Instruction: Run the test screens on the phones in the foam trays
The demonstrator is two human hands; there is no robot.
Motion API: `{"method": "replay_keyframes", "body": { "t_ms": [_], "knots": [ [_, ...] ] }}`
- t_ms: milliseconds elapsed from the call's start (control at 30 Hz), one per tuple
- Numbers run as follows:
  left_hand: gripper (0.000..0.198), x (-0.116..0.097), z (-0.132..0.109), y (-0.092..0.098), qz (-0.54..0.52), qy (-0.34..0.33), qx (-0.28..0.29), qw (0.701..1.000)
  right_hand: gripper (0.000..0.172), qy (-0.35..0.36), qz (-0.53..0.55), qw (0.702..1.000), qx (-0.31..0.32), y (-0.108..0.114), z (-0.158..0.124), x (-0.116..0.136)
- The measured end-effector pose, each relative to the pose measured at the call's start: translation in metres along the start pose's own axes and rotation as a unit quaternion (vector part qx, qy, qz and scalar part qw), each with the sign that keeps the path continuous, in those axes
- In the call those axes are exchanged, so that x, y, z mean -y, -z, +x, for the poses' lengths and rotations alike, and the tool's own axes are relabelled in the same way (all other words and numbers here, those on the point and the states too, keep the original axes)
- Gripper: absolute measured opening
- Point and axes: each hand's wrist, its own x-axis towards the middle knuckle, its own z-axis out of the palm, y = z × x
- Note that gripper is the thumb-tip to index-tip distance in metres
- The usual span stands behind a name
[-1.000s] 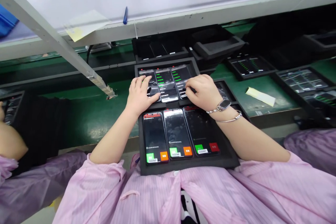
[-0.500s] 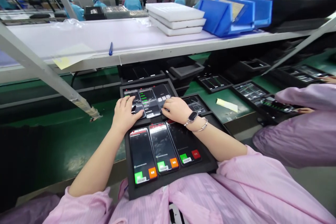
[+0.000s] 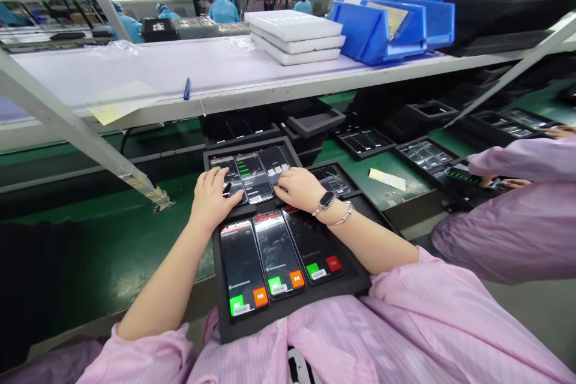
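Note:
My left hand [image 3: 213, 198] is open, its fingers spread over the left smartphone [image 3: 230, 169] of the far row, the thumb pointing right across its lower end. My right hand [image 3: 299, 189], wearing a smartwatch and bracelet, rests loosely bent over the lower part of the right far smartphone [image 3: 272, 162]; some of its fingertips are hidden. Between the hands lies the middle far smartphone [image 3: 254, 174], with green lines on its screen. Nearer me, a black foam tray [image 3: 288, 309] holds three lit smartphones, including the left near one [image 3: 243, 264], showing green and orange or red squares.
Another black tray [image 3: 355, 183] sits to the right, beside a yellowish paper strip [image 3: 387, 179] on the green bench. A co-worker's sleeve [image 3: 517, 156] is at the right. The shelf above carries white foam blocks [image 3: 294, 42], blue bins [image 3: 382, 33] and a blue pen [image 3: 186, 89].
Both hands keep almost the same places on the far phones. The view has shifted slightly, and the co-worker's hands at the right have moved a little over their tray.

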Motion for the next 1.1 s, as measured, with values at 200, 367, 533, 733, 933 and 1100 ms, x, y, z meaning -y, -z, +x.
{"method": "replay_keyframes", "body": {
  "t_ms": [200,367,533,733,933,1100],
  "knots": [
    [0.066,0.002,-0.001,-0.002,0.001,-0.005,-0.012,1.0,0.037,0.003,-0.005,1.0,-0.003,0.0,0.001,0.002],
    [0.064,0.0,-0.002,-0.002,-0.001,-0.005,-0.013,1.0,0.036,0.0,-0.01,1.0,-0.005,-0.001,0.0,0.003],
    [0.065,-0.001,-0.003,-0.002,0.012,-0.005,-0.018,1.0,0.036,0.003,-0.013,1.0,-0.012,-0.004,0.0,0.002],
    [0.066,-0.002,-0.003,-0.003,0.006,0.005,-0.011,1.0,0.036,0.012,-0.013,1.0,-0.015,-0.005,-0.001,0.0],
    [0.069,-0.014,-0.004,-0.002,-0.016,0.012,0.003,1.0,0.031,0.015,0.048,0.995,-0.09,-0.008,-0.012,-0.015],
    [0.068,-0.015,-0.006,-0.008,-0.051,0.024,0.003,0.998,0.037,-0.019,0.161,0.97,-0.181,-0.02,-0.014,-0.029]
  ]
}}
